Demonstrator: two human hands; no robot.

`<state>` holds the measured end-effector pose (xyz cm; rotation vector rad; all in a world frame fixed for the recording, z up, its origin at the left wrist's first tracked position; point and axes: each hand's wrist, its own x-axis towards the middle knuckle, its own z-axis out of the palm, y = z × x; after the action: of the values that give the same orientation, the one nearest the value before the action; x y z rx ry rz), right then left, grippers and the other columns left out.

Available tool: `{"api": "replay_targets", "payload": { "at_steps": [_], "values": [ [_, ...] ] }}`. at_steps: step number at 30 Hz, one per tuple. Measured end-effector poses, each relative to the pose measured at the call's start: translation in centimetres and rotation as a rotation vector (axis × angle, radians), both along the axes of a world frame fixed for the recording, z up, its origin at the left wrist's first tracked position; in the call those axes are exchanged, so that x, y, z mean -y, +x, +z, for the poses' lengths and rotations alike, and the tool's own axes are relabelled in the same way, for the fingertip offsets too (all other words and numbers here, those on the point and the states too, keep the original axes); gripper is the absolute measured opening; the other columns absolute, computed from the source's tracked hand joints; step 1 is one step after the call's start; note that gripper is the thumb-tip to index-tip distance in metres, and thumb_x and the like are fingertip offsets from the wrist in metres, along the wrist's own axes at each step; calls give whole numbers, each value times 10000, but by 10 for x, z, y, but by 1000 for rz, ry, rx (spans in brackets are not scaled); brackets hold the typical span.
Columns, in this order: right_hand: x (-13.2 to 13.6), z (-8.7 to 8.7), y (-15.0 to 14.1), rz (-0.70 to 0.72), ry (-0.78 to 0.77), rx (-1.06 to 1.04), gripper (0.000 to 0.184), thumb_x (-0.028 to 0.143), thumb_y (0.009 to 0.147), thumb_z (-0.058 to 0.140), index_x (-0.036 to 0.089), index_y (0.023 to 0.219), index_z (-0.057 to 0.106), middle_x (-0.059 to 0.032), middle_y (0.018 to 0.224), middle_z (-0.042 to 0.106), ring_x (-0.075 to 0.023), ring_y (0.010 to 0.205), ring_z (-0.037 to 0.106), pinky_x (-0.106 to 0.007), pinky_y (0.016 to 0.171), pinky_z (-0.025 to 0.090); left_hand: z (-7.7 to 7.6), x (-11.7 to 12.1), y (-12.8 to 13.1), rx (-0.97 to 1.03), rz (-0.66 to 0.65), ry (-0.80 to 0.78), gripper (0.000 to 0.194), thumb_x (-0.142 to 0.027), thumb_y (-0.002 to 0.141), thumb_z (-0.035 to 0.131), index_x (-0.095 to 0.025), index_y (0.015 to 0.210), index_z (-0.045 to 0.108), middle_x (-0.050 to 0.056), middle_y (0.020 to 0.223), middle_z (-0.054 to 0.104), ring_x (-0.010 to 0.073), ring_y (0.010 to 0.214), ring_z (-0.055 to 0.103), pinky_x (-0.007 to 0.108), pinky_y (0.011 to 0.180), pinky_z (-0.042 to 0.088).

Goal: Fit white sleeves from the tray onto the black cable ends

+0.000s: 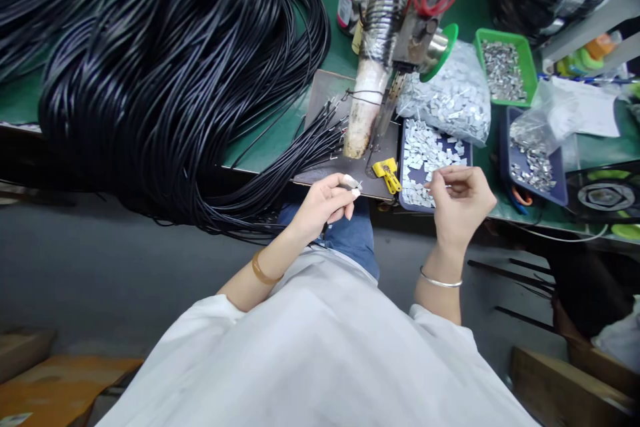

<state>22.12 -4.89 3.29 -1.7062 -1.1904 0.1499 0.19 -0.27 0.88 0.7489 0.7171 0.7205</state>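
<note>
My left hand (327, 201) is closed in a pinch at the table's front edge, with white coverings on its thumb and forefinger tips. Between them shows a small dark cable end (356, 186) with a thin bright tip. My right hand (463, 197) is closed with fingertips together, over the right front edge of a blue tray (403, 147); what they hold, if anything, is too small to make out. Small whitish flat pieces (420, 153) fill much of that tray. A yellow wire stripper (387, 175) lies between the hands. Stripped black cables (305, 150) lie left of it.
Large black cable coils (190, 80) cover the left of the green table (280, 147). A wrapped hose (367, 93) hangs beside a green-rimmed spool (443, 52). Behind the tray are a plastic bag (453, 97) of pieces and a green tray (531, 67); another blue tray (560, 180) stands right.
</note>
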Motion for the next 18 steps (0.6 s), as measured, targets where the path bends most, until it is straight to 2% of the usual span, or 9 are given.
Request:
{"api": "replay_targets", "payload": {
  "at_steps": [2, 3, 6, 10, 13, 18],
  "values": [
    [5, 2, -18, 118, 30, -180, 153, 262, 846, 686, 223, 777, 554, 0, 846, 678, -143, 655, 684, -285, 577, 541, 2, -2, 4, -32, 37, 69, 322, -377, 736, 795, -140, 846, 608, -21, 525, 616, 11, 353, 313, 171, 367, 160],
    [7, 2, -28, 192, 35, -238, 130, 268, 857, 684, 223, 802, 575, -8, 884, 693, -151, 711, 706, -298, 627, 575, 3, -2, 6, -40, 55, 108, 327, -389, 733, 804, -132, 820, 622, -20, 534, 611, 11, 373, 337, 171, 374, 181],
    [7, -4, -51, 290, 55, -188, 56, 258, 870, 680, 229, 823, 672, -28, 946, 713, -173, 870, 715, -327, 740, 614, 6, -4, 9, -34, 71, 194, 349, -425, 728, 815, -118, 769, 652, -16, 541, 591, 22, 424, 397, 176, 395, 224],
    [1, -17, -60, 414, -1, -276, 51, 252, 870, 681, 257, 862, 731, -25, 977, 725, -168, 898, 707, -309, 729, 625, 8, -4, 9, -33, -6, 193, 381, -461, 734, 808, -129, 713, 622, -15, 528, 575, 25, 406, 362, 194, 389, 212],
    [-1, -22, -59, 451, -24, -344, 47, 256, 868, 683, 253, 866, 730, -26, 979, 731, -163, 894, 707, -308, 742, 630, 6, -3, 9, -54, -44, 193, 401, -475, 740, 800, -131, 671, 604, -16, 526, 562, 24, 402, 343, 202, 395, 212],
    [2, -20, -58, 437, -30, -243, 52, 241, 875, 671, 253, 871, 722, -26, 977, 736, -163, 906, 710, -317, 754, 640, 4, -4, 9, -59, -47, 209, 419, -476, 745, 796, -132, 628, 587, -13, 518, 559, 29, 429, 375, 203, 436, 265]
  ]
}}
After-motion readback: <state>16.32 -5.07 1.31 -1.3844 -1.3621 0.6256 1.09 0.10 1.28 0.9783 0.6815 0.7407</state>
